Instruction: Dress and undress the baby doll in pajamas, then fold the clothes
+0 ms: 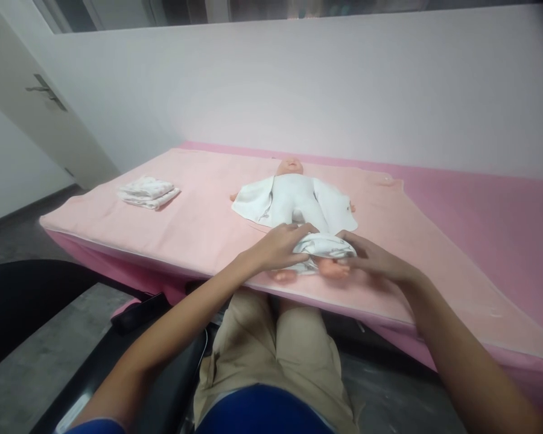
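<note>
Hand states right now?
Left hand: partly closed, holding the gathered white fabric.
Right hand: partly closed, holding the fabric's other side, near the doll's foot.

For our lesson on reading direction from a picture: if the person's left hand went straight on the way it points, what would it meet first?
The left hand would probably meet the bunched white cloth first; it seems to touch the cloth's edge, though depth there is unclear.
</note>
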`<action>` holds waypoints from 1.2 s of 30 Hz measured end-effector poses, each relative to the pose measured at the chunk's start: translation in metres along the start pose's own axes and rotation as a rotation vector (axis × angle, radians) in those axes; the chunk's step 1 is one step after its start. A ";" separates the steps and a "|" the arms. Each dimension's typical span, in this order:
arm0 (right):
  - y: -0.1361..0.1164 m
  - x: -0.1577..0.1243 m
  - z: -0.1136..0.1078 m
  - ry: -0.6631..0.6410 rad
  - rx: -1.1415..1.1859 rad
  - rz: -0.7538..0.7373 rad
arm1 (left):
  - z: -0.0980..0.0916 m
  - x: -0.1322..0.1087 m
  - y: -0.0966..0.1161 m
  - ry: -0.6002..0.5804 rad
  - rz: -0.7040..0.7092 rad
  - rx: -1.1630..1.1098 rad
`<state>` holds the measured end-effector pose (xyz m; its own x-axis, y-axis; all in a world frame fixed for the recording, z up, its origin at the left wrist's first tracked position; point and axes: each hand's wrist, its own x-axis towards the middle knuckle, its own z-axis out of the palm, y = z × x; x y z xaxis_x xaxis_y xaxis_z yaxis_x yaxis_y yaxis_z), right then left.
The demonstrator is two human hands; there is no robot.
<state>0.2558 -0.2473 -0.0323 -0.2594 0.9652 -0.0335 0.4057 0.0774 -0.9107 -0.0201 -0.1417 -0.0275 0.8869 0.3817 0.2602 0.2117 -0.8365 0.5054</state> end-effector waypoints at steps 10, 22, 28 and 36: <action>-0.048 0.059 -0.008 -0.049 -0.278 0.070 | -0.011 0.017 -0.016 -0.001 -0.051 0.040; -0.055 0.100 -0.003 -0.040 -0.242 0.059 | -0.056 0.002 -0.036 -0.004 -0.353 -0.686; -0.062 0.112 0.004 -0.111 -0.266 0.092 | -0.044 0.013 -0.047 0.098 -0.402 -0.728; -0.051 0.114 -0.008 -0.086 0.020 0.207 | -0.035 -0.007 -0.049 0.056 -0.504 -0.744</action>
<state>0.2126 -0.1392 0.0134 -0.2468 0.9350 -0.2547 0.4412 -0.1255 -0.8886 -0.0513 -0.0901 -0.0256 0.7356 0.6690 -0.1064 0.2325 -0.1018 0.9673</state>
